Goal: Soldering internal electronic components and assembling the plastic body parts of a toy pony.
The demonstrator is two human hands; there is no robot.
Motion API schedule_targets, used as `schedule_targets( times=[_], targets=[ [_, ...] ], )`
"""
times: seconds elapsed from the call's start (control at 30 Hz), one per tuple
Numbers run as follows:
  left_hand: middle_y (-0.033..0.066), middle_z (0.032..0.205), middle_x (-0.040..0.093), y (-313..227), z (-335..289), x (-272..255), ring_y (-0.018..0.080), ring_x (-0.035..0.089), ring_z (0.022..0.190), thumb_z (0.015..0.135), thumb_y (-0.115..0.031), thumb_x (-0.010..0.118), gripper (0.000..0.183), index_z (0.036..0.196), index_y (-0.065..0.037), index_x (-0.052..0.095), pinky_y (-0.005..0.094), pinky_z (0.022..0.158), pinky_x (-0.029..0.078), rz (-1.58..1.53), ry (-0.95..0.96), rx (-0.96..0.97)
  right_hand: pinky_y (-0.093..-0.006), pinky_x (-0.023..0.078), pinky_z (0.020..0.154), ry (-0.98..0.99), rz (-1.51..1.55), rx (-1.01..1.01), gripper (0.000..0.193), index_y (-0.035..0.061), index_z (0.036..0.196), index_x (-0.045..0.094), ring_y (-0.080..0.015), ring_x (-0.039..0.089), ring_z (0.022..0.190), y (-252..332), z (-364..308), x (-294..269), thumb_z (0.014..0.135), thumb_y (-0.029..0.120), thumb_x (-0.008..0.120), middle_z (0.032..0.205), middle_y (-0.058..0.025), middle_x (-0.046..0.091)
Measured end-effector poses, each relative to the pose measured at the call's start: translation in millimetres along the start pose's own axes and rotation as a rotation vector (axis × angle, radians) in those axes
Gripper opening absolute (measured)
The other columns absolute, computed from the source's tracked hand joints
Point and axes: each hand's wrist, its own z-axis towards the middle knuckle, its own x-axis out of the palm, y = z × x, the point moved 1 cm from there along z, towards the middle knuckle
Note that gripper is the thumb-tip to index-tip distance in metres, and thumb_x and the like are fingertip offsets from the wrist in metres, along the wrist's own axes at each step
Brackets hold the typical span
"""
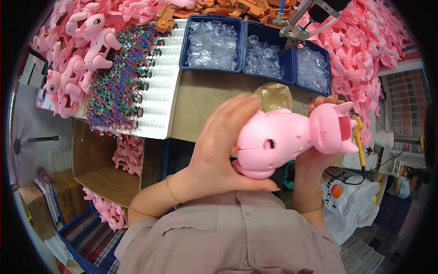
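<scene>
A pink plastic toy animal [285,137] lies sideways in both my hands, close to my chest. My left hand [223,146] wraps its rear body, fingers over the top and thumb underneath. My right hand [319,153] holds it from below and behind near the head, mostly hidden by the toy. The head with an open pink mouth points right. A small slot shows on the toy's side.
Blue trays [242,45] of clear plastic parts stand at the back of the brown table [205,98]. Piles of pink toy bodies [77,50] lie left and right, with bundled coloured wires [121,77] on a white tray. A cardboard box [105,178] holds more toys lower left.
</scene>
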Motion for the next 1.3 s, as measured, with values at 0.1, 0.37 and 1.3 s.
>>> schedule_targets(
  times=[0.1,0.37,1.3],
  targets=[
    [0.0213,0.120,0.055,-9.3,5.5,7.2,0.0341,0.059,0.103,0.048,-0.044,0.090,0.100,0.126,0.002,0.047,0.0400,0.085,0.049,0.049,-0.066,0.090,-0.0403,0.049,0.084,-0.099,0.060,0.002,0.054,0.0003,0.115,0.050,-0.0292,0.058,0.095,-6.3,-5.5,-5.6,0.094,0.050,0.044,0.108,-0.0145,0.057],
    [0.0200,0.113,0.059,-10.2,0.3,4.3,0.0321,0.061,0.098,0.049,-0.042,0.089,0.091,0.120,0.002,0.053,0.0379,0.080,0.051,0.109,-0.072,0.050,-0.0371,0.050,0.082,-0.206,0.044,0.066,0.053,0.0015,0.114,0.050,-0.0264,0.058,0.092,-12.3,-16.8,-11.7,0.093,0.050,0.047,0.107,-0.0133,0.056],
    [0.0161,0.102,0.066,291.2,-362.5,-179.7,0.0275,0.068,0.076,0.101,-0.037,0.035,0.038,0.116,-0.006,0.051,0.0370,0.062,0.059,-0.641,-0.749,-1.376,-0.0267,0.042,0.082,0.629,-1.303,0.422,0.017,-0.0027,0.087,0.058,-0.0153,0.055,0.087,-51.3,-46.4,48.2,0.094,0.007,0.046,0.091,-0.0088,0.059]
  ],
)
